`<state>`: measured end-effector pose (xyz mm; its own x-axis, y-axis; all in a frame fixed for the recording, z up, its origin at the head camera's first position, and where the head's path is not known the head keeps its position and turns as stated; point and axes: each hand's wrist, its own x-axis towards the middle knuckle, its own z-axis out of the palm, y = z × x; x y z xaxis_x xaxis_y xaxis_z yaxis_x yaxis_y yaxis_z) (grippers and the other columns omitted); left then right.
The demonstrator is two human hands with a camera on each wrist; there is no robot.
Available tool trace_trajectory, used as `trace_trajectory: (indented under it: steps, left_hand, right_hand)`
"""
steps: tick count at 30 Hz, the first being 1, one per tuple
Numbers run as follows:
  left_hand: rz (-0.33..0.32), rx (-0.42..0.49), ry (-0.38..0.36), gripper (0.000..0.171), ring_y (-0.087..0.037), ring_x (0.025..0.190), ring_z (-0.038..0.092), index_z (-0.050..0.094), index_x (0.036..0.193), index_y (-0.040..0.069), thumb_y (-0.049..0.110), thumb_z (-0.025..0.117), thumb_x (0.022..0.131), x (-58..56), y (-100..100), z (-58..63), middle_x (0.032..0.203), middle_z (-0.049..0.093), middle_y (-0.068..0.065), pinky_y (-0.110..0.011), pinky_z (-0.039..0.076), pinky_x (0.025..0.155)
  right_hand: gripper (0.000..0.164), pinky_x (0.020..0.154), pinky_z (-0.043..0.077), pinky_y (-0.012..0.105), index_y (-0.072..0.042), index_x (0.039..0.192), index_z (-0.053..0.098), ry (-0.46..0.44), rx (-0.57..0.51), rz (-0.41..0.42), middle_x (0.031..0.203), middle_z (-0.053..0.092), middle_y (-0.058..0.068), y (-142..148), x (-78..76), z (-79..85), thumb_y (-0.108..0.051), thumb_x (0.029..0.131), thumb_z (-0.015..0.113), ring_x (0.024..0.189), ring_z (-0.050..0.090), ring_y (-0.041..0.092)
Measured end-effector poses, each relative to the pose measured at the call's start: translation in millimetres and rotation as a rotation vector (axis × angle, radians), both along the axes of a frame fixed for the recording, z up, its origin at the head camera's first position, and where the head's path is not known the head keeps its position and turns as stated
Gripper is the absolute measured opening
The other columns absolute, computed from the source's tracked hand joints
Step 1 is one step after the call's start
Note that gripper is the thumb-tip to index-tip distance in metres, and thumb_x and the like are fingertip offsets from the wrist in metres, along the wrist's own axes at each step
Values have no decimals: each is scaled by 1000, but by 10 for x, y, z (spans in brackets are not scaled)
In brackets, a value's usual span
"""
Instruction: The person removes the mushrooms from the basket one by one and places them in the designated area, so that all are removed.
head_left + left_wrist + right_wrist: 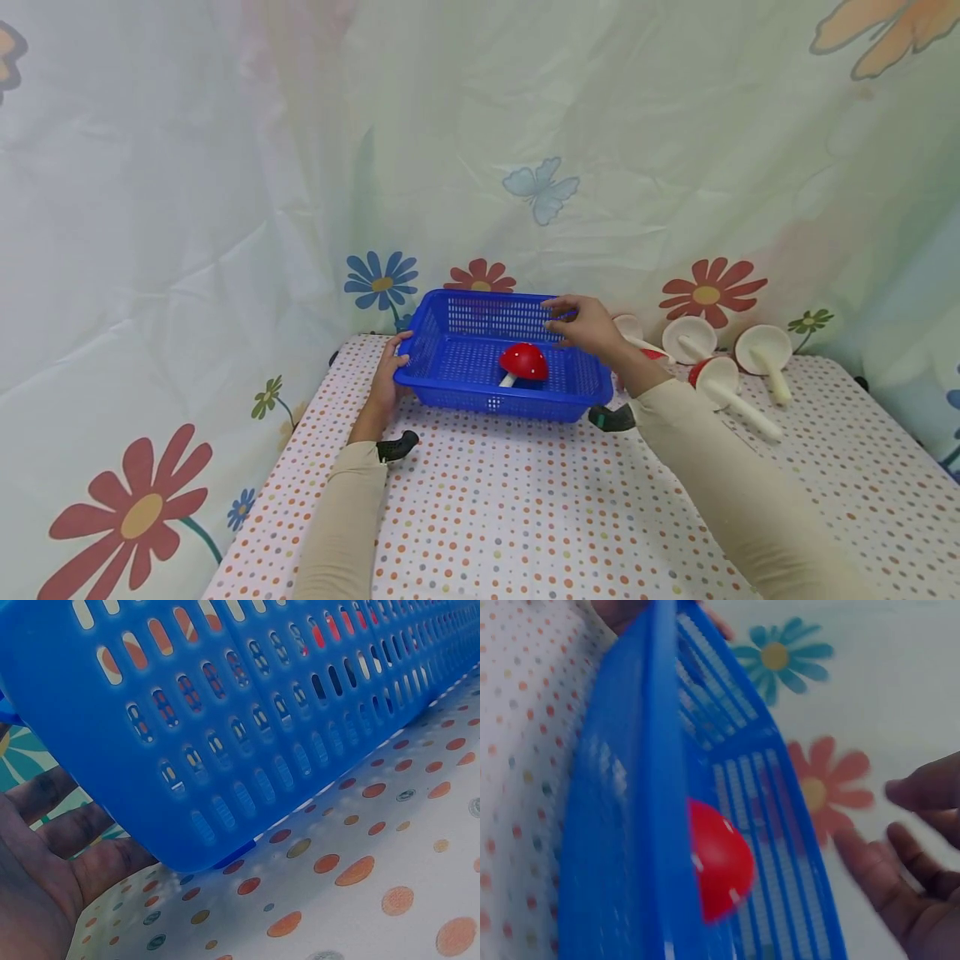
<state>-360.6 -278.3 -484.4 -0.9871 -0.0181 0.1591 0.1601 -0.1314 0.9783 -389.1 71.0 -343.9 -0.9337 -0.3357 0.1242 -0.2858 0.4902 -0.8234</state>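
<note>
A blue plastic basket with slotted walls stands on the table. One toy mushroom lies inside, its red cap dotted white and its pale stem towards the near wall. At the basket's left end, my left hand holds the rim; in the left wrist view, fingers rest along the outer wall. My right hand hovers over the basket's right back part, its fingers apart from the thumb and nothing between them. The right wrist view shows that hand beside the basket, clear of the red cap.
Right of the basket lie several more toy mushrooms, including one with its white underside up and one with a long stem. The right forearm partly covers others. A dotted cloth covers the table; a flowered curtain hangs behind it.
</note>
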Motion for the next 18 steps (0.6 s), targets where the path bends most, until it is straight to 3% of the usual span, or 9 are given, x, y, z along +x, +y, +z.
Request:
trace_trajectory:
  steps: [4, 8, 14, 18]
  left_hand:
    - [15, 2, 4, 50, -44, 129, 47, 37, 144, 33, 28, 39, 95, 4, -8, -13, 154, 32, -10, -43, 51, 84]
    - [25, 6, 1, 51, -43, 129, 47, 38, 145, 33, 29, 40, 94, 6, -11, -30, 155, 32, -9, -46, 50, 87]
    - [15, -4, -1, 50, -42, 131, 46, 37, 145, 33, 29, 40, 95, -12, -9, -36, 156, 30, -7, -50, 48, 92]
    - [5, -3, -2, 49, -42, 131, 46, 37, 145, 33, 28, 39, 96, -33, -4, -34, 155, 31, -8, -49, 49, 91]
  right_hand:
    - [46, 82, 57, 44, -5, 135, 57, -115, 127, 62, 134, 56, 25, -315, -11, -85, -8, 90, 67, 111, 64, 37]
    - [44, 81, 58, 42, -3, 132, 60, -180, 247, 163, 122, 63, 24, -506, -28, -147, -10, 90, 68, 101, 68, 34]
    - [39, 80, 58, 40, -5, 128, 64, -277, 434, 310, 98, 69, 14, -612, -47, -210, -22, 93, 65, 87, 65, 25]
    - [39, 88, 56, 44, -8, 130, 63, -276, 511, 343, 103, 69, 11, -592, -70, -222, -27, 95, 62, 94, 64, 24]
